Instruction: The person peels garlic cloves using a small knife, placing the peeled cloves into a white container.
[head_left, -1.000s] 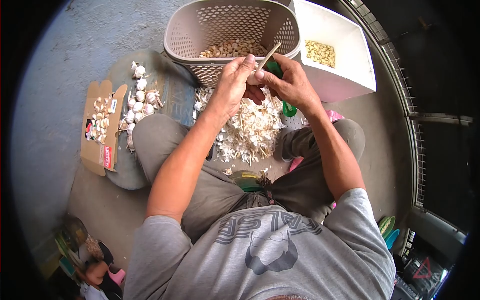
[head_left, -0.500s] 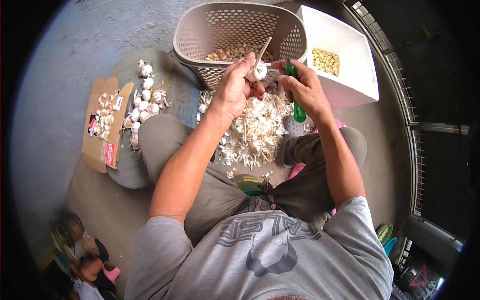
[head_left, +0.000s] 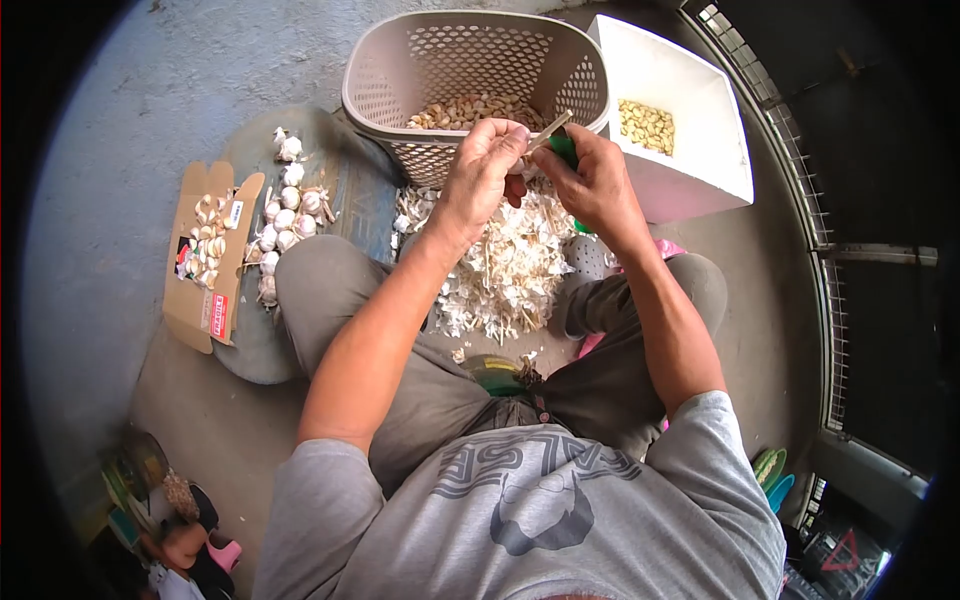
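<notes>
My left hand (head_left: 482,180) is closed around a garlic bulb, mostly hidden by my fingers, with its dry stalk (head_left: 550,130) pointing up to the right. Close against it, my right hand (head_left: 596,185) grips a green-handled knife (head_left: 563,150); its blade is hidden from me. Both hands meet just in front of the tan perforated basket (head_left: 400,128), which has many garlic cloves (head_left: 475,111) in its bottom. Below my hands lies a heap of white garlic skins (head_left: 505,270).
Whole garlic bulbs (head_left: 286,218) lie on a worn grey-blue surface (head_left: 360,190) at my left, beside a cardboard piece (head_left: 190,310) bearing loose cloves (head_left: 208,245). A white foam box (head_left: 700,110) with peeled cloves (head_left: 646,126) stands right of the basket. My knees flank the skins.
My right hand has moved left and turned, bringing the knife against the garlic bulb. The bulb, plainly visible before, is now mostly covered, and its stalk leans further right.
</notes>
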